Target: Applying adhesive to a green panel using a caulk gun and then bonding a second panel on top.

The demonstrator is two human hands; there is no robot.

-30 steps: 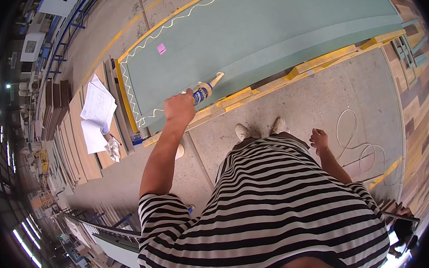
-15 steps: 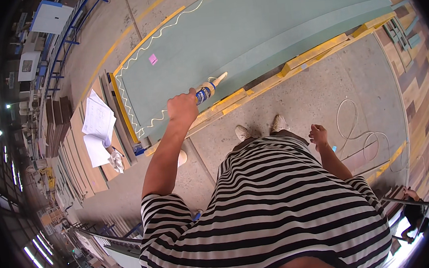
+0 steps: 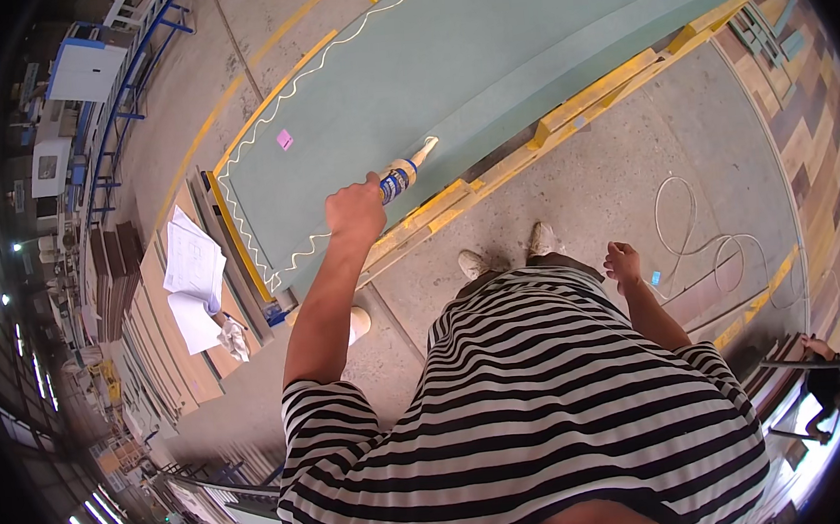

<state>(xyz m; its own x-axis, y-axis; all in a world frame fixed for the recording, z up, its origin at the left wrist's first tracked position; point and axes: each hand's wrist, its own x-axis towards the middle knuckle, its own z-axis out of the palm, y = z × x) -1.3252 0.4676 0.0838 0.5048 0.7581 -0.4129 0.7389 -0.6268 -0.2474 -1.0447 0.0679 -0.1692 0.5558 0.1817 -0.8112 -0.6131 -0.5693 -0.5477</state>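
Observation:
My left hand (image 3: 355, 214) is wrapped round a glue bottle (image 3: 397, 182) with a blue-and-yellow label, tilted with its pale nozzle (image 3: 426, 149) toward the far right. The nozzle's tip is at the surface of a large grey-green panel (image 3: 484, 63), near its front side; I cannot tell if it touches. A wavy cream bead of glue (image 3: 227, 183) runs along the panel's far and left edges, then along the near edge toward my left hand, which partly hides it. Off to the right, away from the panel, my right hand (image 3: 623, 263) hangs with its fingers curled in and nothing visible in them.
Yellow-edged wooden beams (image 3: 594, 99) lie under the panel. A pink note (image 3: 285, 140) is on it. Papers (image 3: 193, 263) and a crumpled white cloth (image 3: 234, 340) rest on boards at left. A pale hose (image 3: 694, 214) coils on the floor at right. Another person (image 3: 823, 380) is at far right.
My left hand has moved the bottle a little away from the panel's near edge. The view has turned slightly. My right hand stays curled at about the same place.

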